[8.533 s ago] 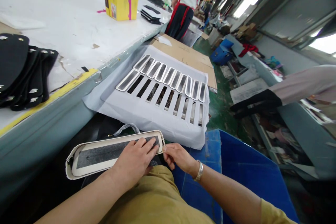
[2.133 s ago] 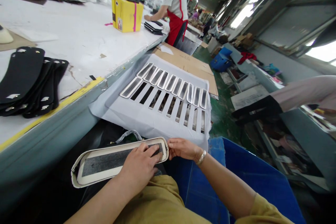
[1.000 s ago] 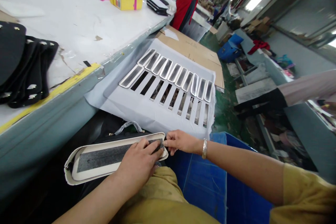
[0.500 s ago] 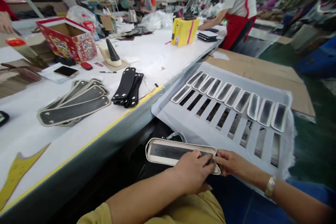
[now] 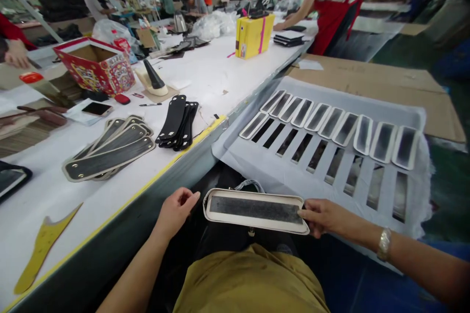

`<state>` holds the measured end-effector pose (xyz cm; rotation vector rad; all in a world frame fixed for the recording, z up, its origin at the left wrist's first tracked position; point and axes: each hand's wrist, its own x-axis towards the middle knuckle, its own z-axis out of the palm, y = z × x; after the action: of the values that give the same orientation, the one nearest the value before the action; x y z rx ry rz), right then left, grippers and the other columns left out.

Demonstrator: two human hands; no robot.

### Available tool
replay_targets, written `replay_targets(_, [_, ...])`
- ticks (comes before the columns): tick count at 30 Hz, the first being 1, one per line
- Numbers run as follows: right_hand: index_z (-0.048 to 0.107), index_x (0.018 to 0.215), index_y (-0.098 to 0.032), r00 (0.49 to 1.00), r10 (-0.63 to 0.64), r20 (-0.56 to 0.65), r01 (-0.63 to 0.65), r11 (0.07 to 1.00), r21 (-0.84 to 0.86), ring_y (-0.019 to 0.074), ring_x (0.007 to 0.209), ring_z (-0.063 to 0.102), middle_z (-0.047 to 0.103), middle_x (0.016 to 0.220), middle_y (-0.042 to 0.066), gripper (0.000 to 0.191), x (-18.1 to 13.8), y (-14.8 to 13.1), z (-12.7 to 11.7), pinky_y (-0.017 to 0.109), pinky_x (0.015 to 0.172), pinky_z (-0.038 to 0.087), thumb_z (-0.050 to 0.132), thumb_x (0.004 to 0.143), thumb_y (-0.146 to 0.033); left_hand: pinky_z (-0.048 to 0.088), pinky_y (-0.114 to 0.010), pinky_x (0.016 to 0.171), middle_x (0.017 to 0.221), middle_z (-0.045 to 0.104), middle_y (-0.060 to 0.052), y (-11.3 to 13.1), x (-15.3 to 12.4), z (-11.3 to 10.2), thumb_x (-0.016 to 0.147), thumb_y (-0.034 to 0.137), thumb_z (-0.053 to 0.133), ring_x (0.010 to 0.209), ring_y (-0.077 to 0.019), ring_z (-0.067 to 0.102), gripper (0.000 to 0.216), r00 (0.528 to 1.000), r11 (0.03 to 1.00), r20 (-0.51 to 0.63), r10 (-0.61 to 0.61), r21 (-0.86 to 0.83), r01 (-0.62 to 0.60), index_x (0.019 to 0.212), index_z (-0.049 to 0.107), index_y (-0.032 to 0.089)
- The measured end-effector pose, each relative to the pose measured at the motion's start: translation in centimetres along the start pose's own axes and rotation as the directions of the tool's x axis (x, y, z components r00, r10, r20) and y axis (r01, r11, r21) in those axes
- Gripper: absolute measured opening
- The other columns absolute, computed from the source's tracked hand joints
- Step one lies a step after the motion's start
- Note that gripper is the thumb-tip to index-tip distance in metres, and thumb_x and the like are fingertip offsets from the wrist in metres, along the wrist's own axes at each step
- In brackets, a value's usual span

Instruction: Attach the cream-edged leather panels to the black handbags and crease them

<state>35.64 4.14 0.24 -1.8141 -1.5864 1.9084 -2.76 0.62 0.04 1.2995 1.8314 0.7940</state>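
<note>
Grasps the right end of a long cream-edged panel [image 5: 256, 211] between thumb and fingers of the right hand [image 5: 323, 216], dark strip facing up, above the lap and just in front of a plastic-wrapped handle [image 5: 252, 184]. Holds nothing visible in the left hand [image 5: 176, 209], loosely curled just beside the panel's other end, not touching. Risks a tilt or slide at that left end, with only one hand seen gripping; risks, too, a crease or pulled rim at the right corner from too hard a pinch. Could smudge the pale border after a brush against the dark strip. Could also sweep away the black straps [image 5: 172, 122], stacked near the edge of the white table [image 5: 216, 80], with a careless left forearm, or disturb the pale-rimmed pieces [image 5: 332, 123] laid side by side on the grey sheet [image 5: 235, 150] with a swing of the right. Offers no readable brand: carries only a label [image 5: 243, 51] on the yellow box [image 5: 251, 34], too tiny to read, and busy printing on the red box [image 5: 99, 76], likewise illegible.
</note>
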Motion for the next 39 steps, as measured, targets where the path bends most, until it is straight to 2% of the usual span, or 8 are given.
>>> replay_targets(5, [0.045,0.072,-0.018,1.0,0.003,0.014,-0.003,0.999,0.042,0.01,0.048,0.057,0.06,0.061,-0.001,0.049,0.2,0.3,-0.4,0.022,0.051,0.046,0.061,0.068,-0.064,0.046,-0.023,0.045,0.057,0.045,0.004,-1.3,0.2,1.0,0.076,0.061,0.047,0.051,-0.0124,0.051,0.044,0.914,0.982,0.369,-0.171,0.141,0.127,0.067,0.05,0.018])
replay_targets(9, [0.045,0.073,-0.017,1.0,-0.009,0.029,0.007,0.998,0.056,0.0097,0.049,0.057,0.059,0.062,0.0,0.049,0.5,0.8,-0.6,0.022,0.05,0.046,0.061,0.069,-0.063,0.04,-0.022,0.041,0.054,0.04,0.004,-0.2,0.4,1.7,0.083,0.054,0.036,0.045,-0.0119,0.047,0.041,0.887,0.961,0.415,-0.204,0.258,0.1,0.067,0.049,0.019])
replay_targets(14, [0.045,0.074,-0.017,0.999,-0.012,0.047,0.009,0.998,0.066,0.0093,0.049,0.057,0.059,0.063,-0.001,0.048,0.9,1.5,-0.8,0.021,0.049,0.046,0.059,0.072,-0.063,0.039,-0.022,0.052,0.057,0.045,0.002,1.4,1.2,1.1,0.084,0.042,0.035,0.055,-0.0127,0.048,0.036,0.904,0.9,0.425,-0.038,0.407,-0.154,0.058,0.046,0.019])
replay_targets(21, [0.046,0.074,-0.017,0.997,-0.002,0.072,-0.004,0.997,0.077,0.0093,0.049,0.058,0.059,0.064,-0.001,0.048,1.1,1.7,-1.0,0.02,0.05,0.047,0.059,0.071,-0.063,0.032,-0.02,0.033,0.047,0.031,0.007,1.9,2.8,1.1,0.077,0.042,0.039,0.036,-0.0106,0.038,0.026,0.797,0.884,0.514,-0.316,0.464,0.052,0.062,0.043,0.021])
replay_targets(26, [0.045,0.072,-0.018,0.999,0.017,0.051,-0.02,0.998,0.064,0.0093,0.049,0.057,0.059,0.063,-0.001,0.051,0.9,1.3,-0.8,0.021,0.05,0.046,0.059,0.069,-0.066,0.045,-0.024,0.044,0.072,0.056,-0.004,2.6,2.8,1.5,0.076,0.036,0.039,0.059,-0.0178,0.059,0.022,0.836,0.84,0.485,-0.258,0.54,-0.054,0.075,0.052,0.018])
replay_targets(32, [0.046,0.073,-0.017,0.999,0.007,0.038,-0.008,1.0,0.027,0.01,0.049,0.058,0.059,0.063,0.0,0.05,0.9,1.4,-0.8,0.022,0.05,0.047,0.059,0.07,-0.066,0.047,-0.04,0.071,0.078,0.062,-0.011,4.8,3.5,1.9,0.068,0.027,0.047,0.077,-0.0281,0.062,0.012,0.881,0.611,0.468,-0.068,0.718,-0.334,0.072,0.053,0.017])
replay_targets(37, [0.046,0.071,-0.017,0.999,0.008,0.032,-0.011,0.996,0.092,0.0096,0.047,0.057,0.057,0.062,-0.001,0.052,0.9,1.4,-0.7,0.022,0.048,0.047,0.062,0.066,-0.066,0.051,-0.032,0.063,0.074,0.061,-0.005,3.8,4.5,0.6,0.074,0.038,0.052,0.072,-0.021,0.062,0.022,0.737,0.925,0.604,-0.304,0.373,0.076,0.077,0.053,0.017])
replay_targets(39, [0.045,0.069,-0.018,1.0,0.015,0.026,-0.018,0.993,0.113,0.0093,0.047,0.056,0.057,0.06,-0.002,0.052,0.8,1.3,-0.7,0.021,0.048,0.047,0.063,0.065,-0.067,0.051,-0.032,0.068,0.073,0.061,-0.003,2.7,4.4,0.0,0.076,0.045,0.052,0.074,-0.0186,0.061,0.029,0.695,0.957,0.66,-0.286,0.156,0.246,0.078,0.053,0.016])
